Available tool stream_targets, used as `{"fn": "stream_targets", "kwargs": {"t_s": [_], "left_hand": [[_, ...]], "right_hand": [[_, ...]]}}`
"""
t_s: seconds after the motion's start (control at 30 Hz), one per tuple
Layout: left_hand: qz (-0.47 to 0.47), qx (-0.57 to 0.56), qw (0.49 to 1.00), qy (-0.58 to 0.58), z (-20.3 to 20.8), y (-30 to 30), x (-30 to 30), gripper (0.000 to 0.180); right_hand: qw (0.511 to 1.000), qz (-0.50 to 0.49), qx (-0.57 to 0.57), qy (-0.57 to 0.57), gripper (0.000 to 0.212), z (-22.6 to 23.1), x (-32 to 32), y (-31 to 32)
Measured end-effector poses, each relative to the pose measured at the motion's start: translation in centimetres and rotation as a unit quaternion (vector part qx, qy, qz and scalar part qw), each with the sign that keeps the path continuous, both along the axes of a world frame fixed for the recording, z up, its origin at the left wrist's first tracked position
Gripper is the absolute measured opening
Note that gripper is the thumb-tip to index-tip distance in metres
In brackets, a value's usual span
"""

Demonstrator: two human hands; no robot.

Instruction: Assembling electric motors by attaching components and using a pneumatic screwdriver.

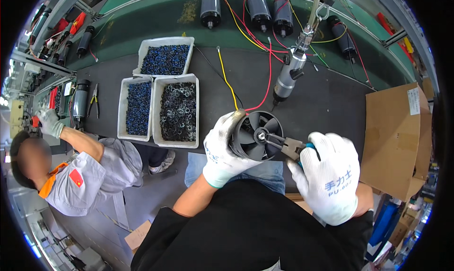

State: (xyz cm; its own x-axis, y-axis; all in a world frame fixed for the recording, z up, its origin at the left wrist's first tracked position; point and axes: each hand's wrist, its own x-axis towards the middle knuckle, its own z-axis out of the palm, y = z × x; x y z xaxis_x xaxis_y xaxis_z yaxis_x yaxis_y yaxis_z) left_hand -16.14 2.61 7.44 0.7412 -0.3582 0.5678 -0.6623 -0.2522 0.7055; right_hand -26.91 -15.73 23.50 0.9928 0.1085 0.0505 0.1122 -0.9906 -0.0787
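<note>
My gloved left hand [221, 150] is wrapped round the side of a black cylindrical motor housing [240, 145], with its open end facing up. Inside sits a black fan [256, 152] with a small metal shaft at its centre. In my gloved right hand [331, 171] is a pair of pliers [291, 147] with teal handles, and the fingers are closed on those handles. The jaw tips reach the fan's centre, beside the shaft. Red, yellow and black wires lead away from the housing over the dark mat.
An electric screwdriver [289, 77] hangs just beyond the housing. Left of it stand white bins of small blue-black parts [165, 59] and rings [178, 111]. Several motors [211, 8] lie along the green belt. A cardboard box [392, 136] stands right. A co-worker [94, 162] sits left.
</note>
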Motion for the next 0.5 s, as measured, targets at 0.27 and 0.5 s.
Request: {"fn": "stream_targets", "kwargs": {"t_s": [0.27, 0.5], "left_hand": [[-0.049, -0.313, 0.840, 0.441, 2.6, -0.2, 7.4, 0.053], [-0.058, -0.216, 0.873, 0.433, 10.2, 0.1, 31.9, 0.043]], "right_hand": [[0.921, -0.279, 0.138, -0.236, 0.018, -11.5, -1.4, -3.9], [0.913, -0.345, 0.031, -0.216, 0.019, -19.2, -0.6, -7.8]]}}
